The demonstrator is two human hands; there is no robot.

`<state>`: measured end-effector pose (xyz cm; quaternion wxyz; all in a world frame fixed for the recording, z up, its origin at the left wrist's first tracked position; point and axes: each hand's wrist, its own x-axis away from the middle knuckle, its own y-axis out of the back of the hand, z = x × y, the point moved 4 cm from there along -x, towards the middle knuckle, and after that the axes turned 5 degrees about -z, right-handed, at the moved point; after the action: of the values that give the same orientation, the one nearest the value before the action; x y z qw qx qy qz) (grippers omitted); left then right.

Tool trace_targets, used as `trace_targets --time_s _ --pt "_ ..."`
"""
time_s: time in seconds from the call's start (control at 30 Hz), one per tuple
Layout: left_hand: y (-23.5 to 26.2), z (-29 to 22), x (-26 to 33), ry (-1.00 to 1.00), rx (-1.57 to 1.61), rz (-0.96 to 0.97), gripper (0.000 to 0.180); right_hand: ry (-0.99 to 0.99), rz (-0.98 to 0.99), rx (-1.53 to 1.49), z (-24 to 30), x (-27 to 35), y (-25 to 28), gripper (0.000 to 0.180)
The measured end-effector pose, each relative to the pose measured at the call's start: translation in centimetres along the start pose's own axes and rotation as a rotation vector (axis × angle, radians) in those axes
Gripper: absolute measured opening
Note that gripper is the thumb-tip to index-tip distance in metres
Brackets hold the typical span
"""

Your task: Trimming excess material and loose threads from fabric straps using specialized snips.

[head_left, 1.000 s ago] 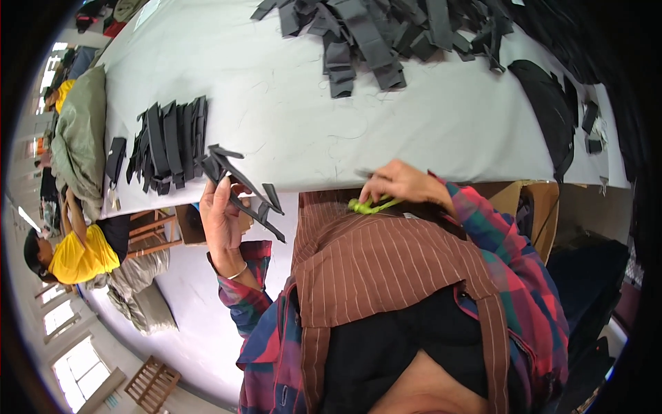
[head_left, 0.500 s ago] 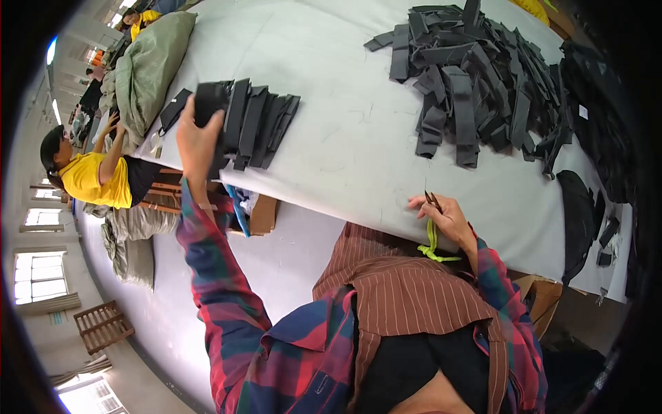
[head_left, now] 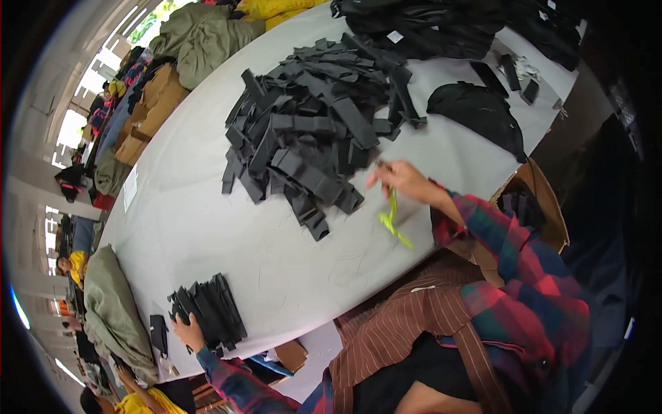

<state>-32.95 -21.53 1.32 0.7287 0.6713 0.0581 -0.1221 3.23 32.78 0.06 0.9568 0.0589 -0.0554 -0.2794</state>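
Observation:
My left hand (head_left: 188,332) is at the near-left of the white table, its thumb and fingers closed on the left end of a neat row of dark grey fabric strips (head_left: 219,312). The strips stand side by side, pressed together. My right hand (head_left: 408,182) is closed around small thread snips (head_left: 380,164), slightly blurred, with their tip close to the heap. A neon yellow-green ribbon (head_left: 391,219) dangles below that hand. Left of it lies a large loose heap of dark grey fabric strips (head_left: 303,124), jumbled in many directions.
Black bags (head_left: 476,114) lie beyond my right hand, with more black fabric (head_left: 427,27) at the far edge. A small black piece (head_left: 158,333) and a green-grey sack (head_left: 114,310) are at the left. An open cardboard box (head_left: 541,200) stands at the right. A yellow-sleeved person (head_left: 155,400) is at lower left.
My view has swung to the right. My left hand has come down against the row's left end with its strip. My right hand with the snips has moved forward to the heap.

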Motion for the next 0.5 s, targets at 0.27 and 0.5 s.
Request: trace_targets --time_s 0.27,0.5 --pt "2.8 -12.5 9.4 -0.245 1.142 0.585 0.039 0.018 -0.757 0.557 -1.5 -12.7 13.6 0.061" --pt "6.5 -20.9 15.6 -0.597 0.862 0.846 0.041 -0.241 -0.709 0.625 -4.1 -16.1 14.8 0.078"
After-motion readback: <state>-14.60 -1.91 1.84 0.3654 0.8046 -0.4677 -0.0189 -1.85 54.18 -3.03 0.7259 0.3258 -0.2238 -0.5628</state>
